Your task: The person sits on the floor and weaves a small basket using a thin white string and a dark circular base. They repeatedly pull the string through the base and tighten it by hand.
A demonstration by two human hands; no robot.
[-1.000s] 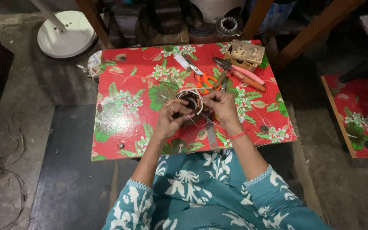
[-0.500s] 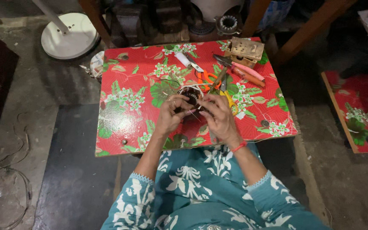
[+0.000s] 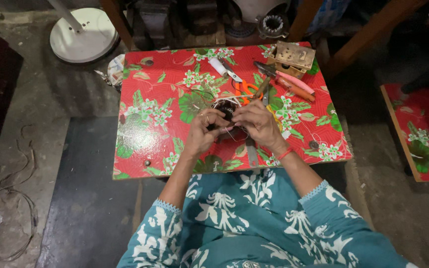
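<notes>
Both hands meet over a small dark round coil part (image 3: pixel 224 107) with pale wire wound about it, held just above the red flowered table (image 3: pixel 145 144). My left hand (image 3: pixel 203 131) grips its near left side with fingers curled. My right hand (image 3: pixel 256 124), a red band on its wrist, pinches the part's right side; the fingertips hide most of it. A thin wire trails from the part toward the table's right.
Orange-handled scissors (image 3: pixel 244 88), pink-handled pliers (image 3: pixel 294 84), a white roll (image 3: pixel 218 66) and a small wooden box (image 3: pixel 294 57) lie at the table's far side. A metal strip (image 3: pixel 251 151) lies near the front edge. A white fan base (image 3: pixel 83 34) stands far left; another red table (image 3: pixel 420 131) at right.
Both hands stay on the coil part, with small shifts of the fingers around it. The view has moved slightly.
</notes>
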